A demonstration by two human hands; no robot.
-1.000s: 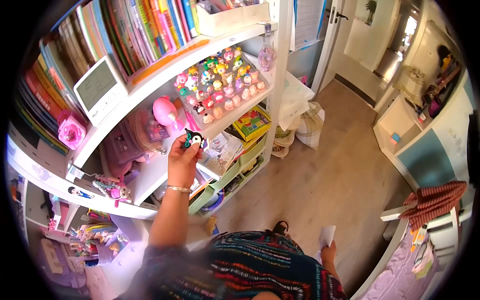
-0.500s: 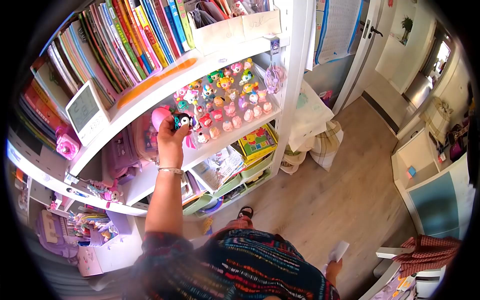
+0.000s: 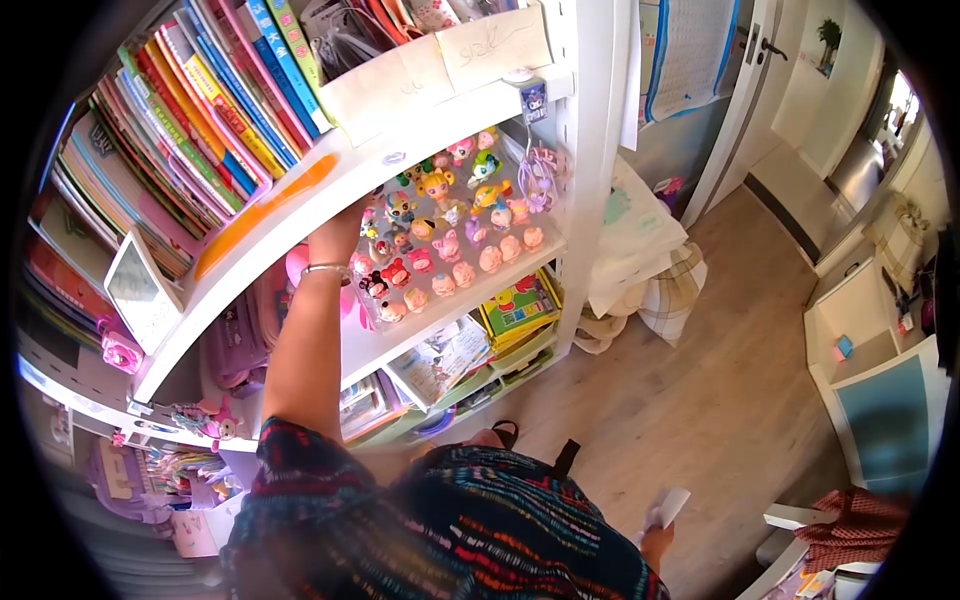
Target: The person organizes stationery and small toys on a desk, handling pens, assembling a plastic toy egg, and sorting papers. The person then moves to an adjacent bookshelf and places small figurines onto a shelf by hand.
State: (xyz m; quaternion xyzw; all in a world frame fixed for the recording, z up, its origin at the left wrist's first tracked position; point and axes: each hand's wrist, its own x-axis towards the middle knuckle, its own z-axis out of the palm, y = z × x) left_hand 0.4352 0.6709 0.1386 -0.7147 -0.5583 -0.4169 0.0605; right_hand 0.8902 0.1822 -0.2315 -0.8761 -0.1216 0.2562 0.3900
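My left hand [image 3: 337, 237] reaches deep into the shelf, beneath the curved upper board [image 3: 390, 160]. Its fingers are hidden by that board, so whatever they hold does not show. To the right of the hand, several small toy figurines [image 3: 437, 186] stand in rows on clear tiers. A pink rounded thing [image 3: 297, 262] sits left of the wrist, partly covered. Low at my side, my right hand [image 3: 657, 543] is closed on a flat white sheet [image 3: 670, 506], perhaps folded paper or tissue; its exact kind is unclear.
Books [image 3: 215, 95] and a white digital clock [image 3: 142, 290] stand on the board above. Purple bags [image 3: 240, 335] lie left of my arm. Below are papers [image 3: 440, 355] and a yellow-green box [image 3: 522, 310]. Covered bundles [image 3: 640, 240] stand beside the shelf; wooden floor lies behind.
My left hand has gone further back under the board; the black-and-white figurine it held is out of sight. The view has shifted slightly. My right hand still holds the white sheet.
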